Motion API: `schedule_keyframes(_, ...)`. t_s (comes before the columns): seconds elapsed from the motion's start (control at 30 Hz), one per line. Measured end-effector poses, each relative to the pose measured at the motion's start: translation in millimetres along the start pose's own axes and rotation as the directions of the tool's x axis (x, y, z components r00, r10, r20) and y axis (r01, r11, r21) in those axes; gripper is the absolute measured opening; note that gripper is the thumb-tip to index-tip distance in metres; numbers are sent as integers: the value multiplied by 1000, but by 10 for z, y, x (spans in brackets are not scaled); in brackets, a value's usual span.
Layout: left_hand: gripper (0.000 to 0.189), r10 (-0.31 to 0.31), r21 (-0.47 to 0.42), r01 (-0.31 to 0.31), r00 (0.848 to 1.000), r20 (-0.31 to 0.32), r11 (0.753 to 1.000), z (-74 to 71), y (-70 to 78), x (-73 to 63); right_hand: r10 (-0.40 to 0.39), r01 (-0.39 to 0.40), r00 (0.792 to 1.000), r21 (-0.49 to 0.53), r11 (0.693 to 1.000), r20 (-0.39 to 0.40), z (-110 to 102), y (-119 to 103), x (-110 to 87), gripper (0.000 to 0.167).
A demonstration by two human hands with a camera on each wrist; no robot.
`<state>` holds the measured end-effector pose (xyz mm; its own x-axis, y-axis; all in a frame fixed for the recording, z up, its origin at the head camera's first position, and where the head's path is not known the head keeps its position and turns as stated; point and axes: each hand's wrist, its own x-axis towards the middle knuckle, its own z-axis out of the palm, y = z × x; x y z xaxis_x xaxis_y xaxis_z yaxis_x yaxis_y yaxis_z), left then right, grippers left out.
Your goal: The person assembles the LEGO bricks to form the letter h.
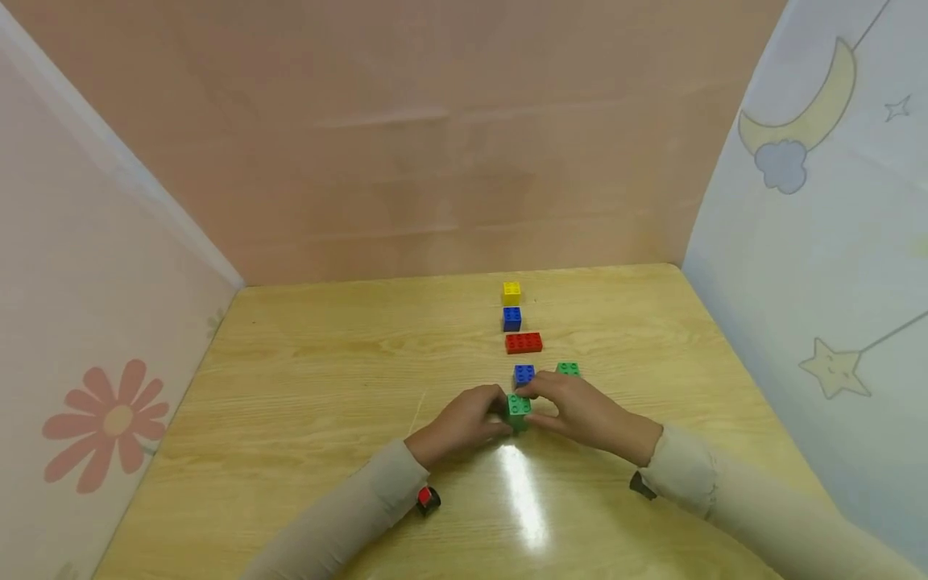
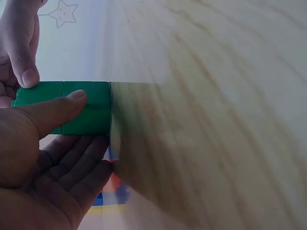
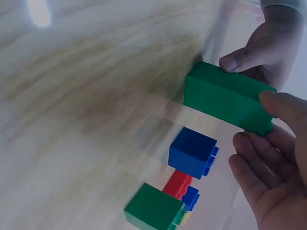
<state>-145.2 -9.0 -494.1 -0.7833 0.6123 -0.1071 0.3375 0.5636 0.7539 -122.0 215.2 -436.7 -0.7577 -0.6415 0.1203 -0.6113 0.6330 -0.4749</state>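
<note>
Two green toy building bricks, stacked in an upright block [image 1: 518, 409], stand between both hands near the front of the row; the seam between them shows in the left wrist view. My left hand [image 1: 464, 420] holds the stack [image 2: 99, 112] low down, thumb on one side and fingers on the other. From the right, my right hand [image 1: 586, 409] pinches its upper end between thumb and fingers, as the right wrist view of the stack [image 3: 218, 96] shows. Just behind it sits a blue brick [image 1: 524, 373]. Another green brick [image 1: 569, 369] is partly hidden behind the right hand.
Farther back on the wooden table [image 1: 348, 346], a long red brick [image 1: 524, 343], a second blue brick [image 1: 511, 319] and a yellow brick [image 1: 511, 293] form a line. Panels enclose the table at the left, back and right.
</note>
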Motion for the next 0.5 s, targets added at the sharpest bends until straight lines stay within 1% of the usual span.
schedule_keyframes(0.1,25,-5,-4,5,1000,12,1000,-4,-17,-8,15,-15,1000,10,1000,-7,40,2,-10,34)
schedule_keyframes(0.23,25,2,-8,-2,1000,10,1000,-13,-17,-20,32,-31,999,35,999,-18,58,-5,-24,37)
schedule_keyframes(0.37,25,24,-2,-23,1000,9,1000,-16,-11,-23,57,-57,998,25,998,-2,28,-7,-53,41)
schedule_keyframes(0.5,26,14,3,-14,1000,12,1000,-15,-1,-39,62,-62,998,6,998,13,-1,9,-95,47)
